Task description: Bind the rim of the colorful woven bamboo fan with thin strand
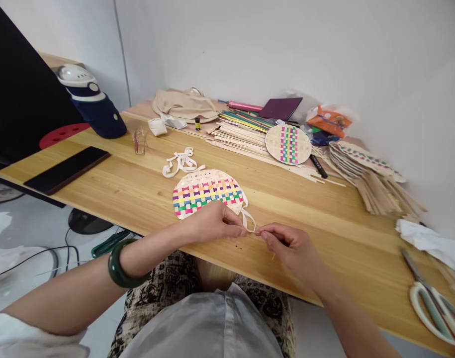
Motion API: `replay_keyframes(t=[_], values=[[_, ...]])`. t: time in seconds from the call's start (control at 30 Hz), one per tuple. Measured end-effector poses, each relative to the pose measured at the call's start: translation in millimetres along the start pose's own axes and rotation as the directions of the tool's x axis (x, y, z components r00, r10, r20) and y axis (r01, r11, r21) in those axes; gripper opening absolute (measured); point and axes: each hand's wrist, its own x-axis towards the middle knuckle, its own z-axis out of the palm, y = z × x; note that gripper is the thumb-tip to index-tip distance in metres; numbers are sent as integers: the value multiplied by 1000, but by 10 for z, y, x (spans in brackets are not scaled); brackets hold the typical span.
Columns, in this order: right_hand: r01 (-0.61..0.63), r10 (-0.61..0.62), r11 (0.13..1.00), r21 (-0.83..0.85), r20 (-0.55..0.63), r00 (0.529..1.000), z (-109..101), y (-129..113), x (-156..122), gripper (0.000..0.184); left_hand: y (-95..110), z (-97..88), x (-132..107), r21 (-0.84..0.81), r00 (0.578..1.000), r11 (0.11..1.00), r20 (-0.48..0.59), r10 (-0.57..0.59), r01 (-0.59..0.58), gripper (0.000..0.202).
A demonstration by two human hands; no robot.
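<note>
A round woven bamboo fan face with pink, purple, yellow, blue and green strips lies flat near the table's front edge. White ribbon trails from its right edge in a loop down to my fingers. My left hand is closed in a pinch on that ribbon, its wrist over the panel's lower edge. Close to its right, my right hand is also pinched, with a thin taut stretch of ribbon between the fingertips. A small yellow bit shows below the right hand; I cannot make out what it is.
More white ribbon lies behind the panel. A second round woven panel rests on bamboo strips at the back. Scissors lie at right, beside a white cloth. A blue bottle, glasses and phone are at left.
</note>
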Motion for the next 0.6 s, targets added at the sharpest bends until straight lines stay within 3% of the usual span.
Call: replay_keyframes(t=[0.07,0.13,0.2,0.3,0.43,0.53,0.6], values=[[106,-123,981,-160,-103,987,-21,-7,-16,25,-5,32,14,-17,1000,1000,-9,-12,12,24],[219,-290,917,-333,-183,939,-2,-33,-37,32,-2,76,36,-38,1000,999,-12,-12,12,24],[295,-384,857,-423,-144,912,60,-59,-62,37,9,118,56,-68,1000,998,-9,6,-7,22],[328,-377,842,-428,-34,925,189,-54,-89,30,30,157,71,-125,1000,992,-9,27,-28,22],[304,-354,866,-398,-56,934,173,35,-67,24,1,143,41,-84,997,995,-56,51,-55,26],[150,-237,910,-387,-188,953,-152,130,-44,22,-117,99,-29,201,946,967,-251,203,-154,31],[-9,-124,933,-359,-346,930,-485,191,-61,25,-238,76,-90,461,888,873,-321,330,-158,48]])
